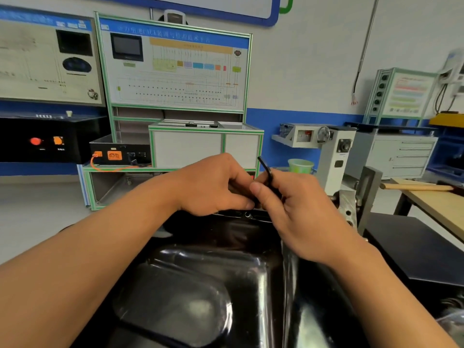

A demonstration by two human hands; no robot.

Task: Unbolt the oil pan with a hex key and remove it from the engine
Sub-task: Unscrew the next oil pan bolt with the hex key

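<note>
The glossy black oil pan [190, 285] fills the lower middle of the head view, bottom side up on the engine. At its far rim a bolt hole [247, 214] shows on the flange. Both my hands meet just above that far rim. My right hand [288, 209] pinches a black hex key [266, 169], whose long arm sticks up and to the left. My left hand [213, 187] has its fingers curled against the lower part of the same key. The key's tip is hidden behind my fingers.
A grey engine stand [336, 156] with a handwheel rises to the right of the pan. A wooden workbench [431, 199] is further right, a green cup [300, 165] behind my hands. Training panels and cabinets [175, 71] line the back wall.
</note>
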